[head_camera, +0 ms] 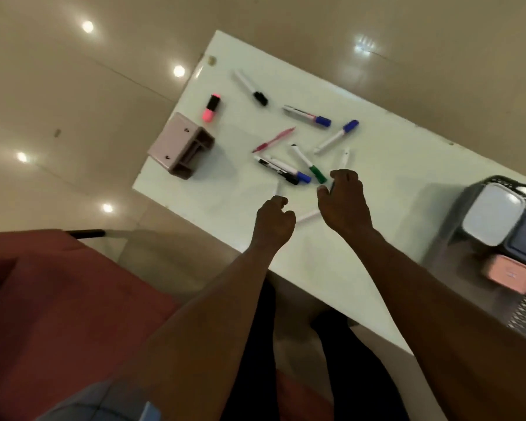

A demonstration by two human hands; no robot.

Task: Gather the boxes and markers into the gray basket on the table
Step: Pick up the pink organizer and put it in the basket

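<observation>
Markers lie scattered on the white tabletop (pixel 362 238) just past my hands. My left hand (pixel 274 220) is curled into a loose fist above a white marker (pixel 308 216) — I cannot tell whether it grips anything. My right hand (pixel 343 202) hovers with fingers bent, a thin pen-like shape at its thumb, too blurred to call held. Beyond sit the green-capped marker (pixel 310 164), blue-capped markers (pixel 337 137), a pink pen (pixel 274 140), a black-capped marker (pixel 251 88) and a pink highlighter (pixel 211 108). At the right edge, the gray basket (pixel 456 220) holds a white box (pixel 492 214) and a pink box (pixel 507 273).
</observation>
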